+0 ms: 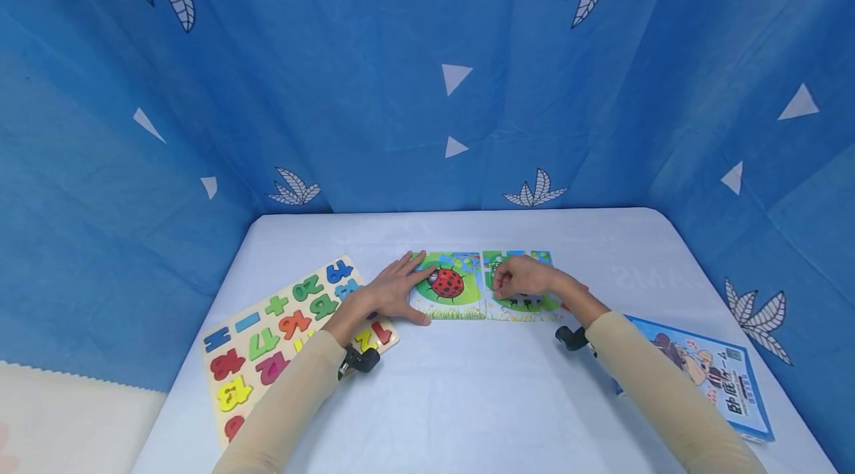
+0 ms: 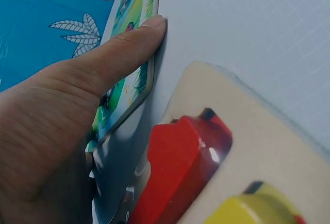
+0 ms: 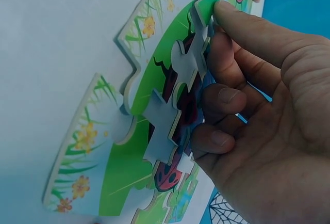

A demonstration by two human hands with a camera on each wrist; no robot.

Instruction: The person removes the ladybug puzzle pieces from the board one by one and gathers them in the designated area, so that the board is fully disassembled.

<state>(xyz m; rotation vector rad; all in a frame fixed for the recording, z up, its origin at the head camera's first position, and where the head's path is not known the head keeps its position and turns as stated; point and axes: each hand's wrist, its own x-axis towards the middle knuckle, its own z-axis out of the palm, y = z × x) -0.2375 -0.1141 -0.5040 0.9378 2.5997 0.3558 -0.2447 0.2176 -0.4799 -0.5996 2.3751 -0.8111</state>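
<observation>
My left hand [image 1: 392, 290] rests on the left edge of a ladybug picture board [image 1: 449, 285], fingers spread, with its thumb [image 2: 147, 30] lying along the lower edge. To the right is a jigsaw puzzle [image 1: 502, 311] with a green, flowery scene and ladybug parts. Over it my right hand [image 1: 523, 277] has curled fingers. In the right wrist view its thumb and forefinger pinch a green puzzle piece [image 3: 207, 8]. Grey gaps show between the puzzle's pieces, and some ladybug parts [image 3: 168, 176] are in place. The hand covers part of the puzzle in the head view.
A wooden number board [image 1: 262, 394] with colourful raised numbers lies at the left, under the left forearm. At the right a blue box [image 1: 749, 377] with cartoon figures sits partly beneath the right forearm. Blue cloth [image 1: 414, 125] hangs behind the white table [image 1: 467, 400].
</observation>
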